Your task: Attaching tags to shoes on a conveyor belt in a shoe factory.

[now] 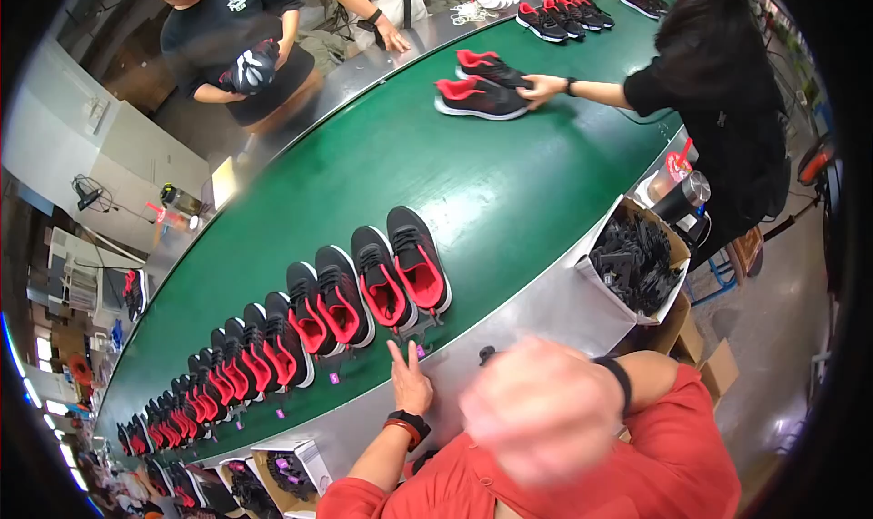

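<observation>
My left hand point(411, 390) lies at the near edge of the green belt point(364, 182), two fingers stretched forward and apart, with nothing visible in it. Just beyond its fingertips stand a black sneaker point(421, 260) with red lining and the sneaker beside it point(382, 278). A small dark piece with a purple tag point(421, 350) sits at the fingers. Raised close to the camera, my right hand point(546, 410) is smeared by motion, so its fingers cannot be made out. A small black piece point(487, 353) shows at its left edge; whether the hand holds it is unclear.
A long row of black-and-red sneakers point(259, 346) runs left along the belt. To my right stands a white box point(596, 273) of black plastic pieces, with a tumbler point(682, 196) behind it. Across the belt, a co-worker's hand point(546, 90) touches two sneakers point(482, 99).
</observation>
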The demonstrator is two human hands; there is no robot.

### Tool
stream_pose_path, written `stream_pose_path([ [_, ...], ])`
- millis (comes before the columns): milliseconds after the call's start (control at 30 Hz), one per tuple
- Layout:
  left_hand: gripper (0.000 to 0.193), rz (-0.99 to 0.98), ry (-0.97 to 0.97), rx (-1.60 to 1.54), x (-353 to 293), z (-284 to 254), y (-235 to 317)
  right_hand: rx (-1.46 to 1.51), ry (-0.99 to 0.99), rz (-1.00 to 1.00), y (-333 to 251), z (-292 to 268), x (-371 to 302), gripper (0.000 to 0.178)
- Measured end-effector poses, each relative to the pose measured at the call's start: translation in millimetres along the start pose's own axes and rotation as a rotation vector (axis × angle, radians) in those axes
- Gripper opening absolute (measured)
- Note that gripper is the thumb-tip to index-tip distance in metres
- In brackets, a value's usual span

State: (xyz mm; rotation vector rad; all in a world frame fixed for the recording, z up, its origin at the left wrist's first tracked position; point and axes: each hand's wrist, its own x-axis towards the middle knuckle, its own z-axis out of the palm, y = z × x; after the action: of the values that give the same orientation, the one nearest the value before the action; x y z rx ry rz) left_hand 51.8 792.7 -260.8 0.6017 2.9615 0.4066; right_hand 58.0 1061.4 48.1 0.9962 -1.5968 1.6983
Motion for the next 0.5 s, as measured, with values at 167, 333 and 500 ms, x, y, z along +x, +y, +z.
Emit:
stream_pose_path([
  [167, 0.066, -0.073, -0.077, -0.104, -65.6, -5.2, -6.8, -0.074, 0.002, -0.302, -57.5, 28.3, 22.3, 0.032],
  [333, 0.062, -0.087, -0.133, -0.045, -108.5, -10.5, -22.7, -0.033, 0.126, -0.464, -77.9, 76.3, 33.2, 0.026],
  [500, 0.048, 0.082, -0.133, -0.124, -122.7, -10.5, -19.6, -0.190, -0.232, -0.236, -88.1, 105.5, 14.3, 0.039],
])
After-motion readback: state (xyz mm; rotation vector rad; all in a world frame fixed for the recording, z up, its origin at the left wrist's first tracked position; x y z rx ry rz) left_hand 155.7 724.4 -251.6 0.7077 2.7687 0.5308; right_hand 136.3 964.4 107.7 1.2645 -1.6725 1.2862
